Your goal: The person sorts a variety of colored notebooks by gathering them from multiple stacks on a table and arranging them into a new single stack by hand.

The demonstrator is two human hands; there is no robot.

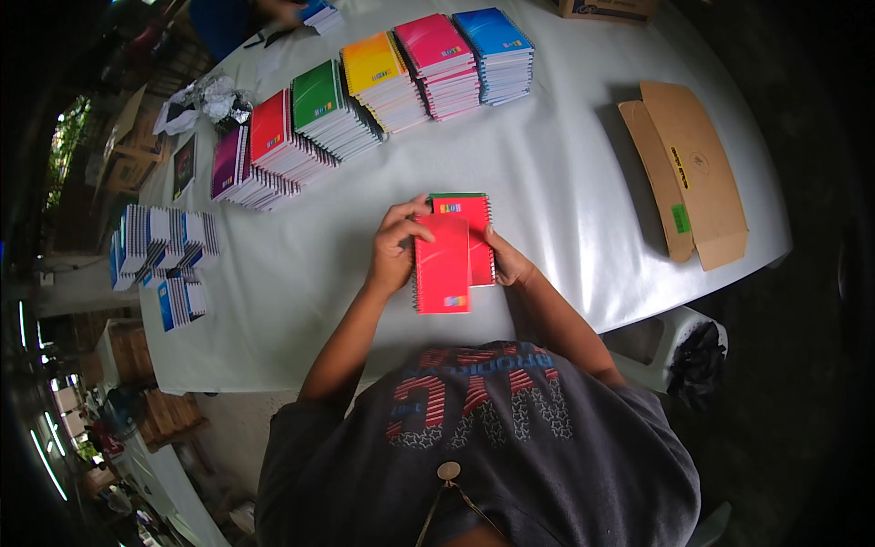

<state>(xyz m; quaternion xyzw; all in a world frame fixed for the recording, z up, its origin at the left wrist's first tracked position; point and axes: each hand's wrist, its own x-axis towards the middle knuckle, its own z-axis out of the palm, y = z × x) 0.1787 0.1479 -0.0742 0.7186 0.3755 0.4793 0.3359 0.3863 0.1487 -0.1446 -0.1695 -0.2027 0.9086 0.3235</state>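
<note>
A small stack of spiral notebooks (454, 244) is held between both hands over the white table (547, 173). The top red notebook (443, 266) is gripped at its left edge by the left hand (394, 248), while the right hand (507, 261) is pressed against the right side of the stack. A green cover is seen at the bottom of the stack. Further back, a row of notebook piles (374, 91) in purple, red, green, yellow, pink and blue is laid out. A flattened cardboard box (693, 169) is placed at the right.
</note>
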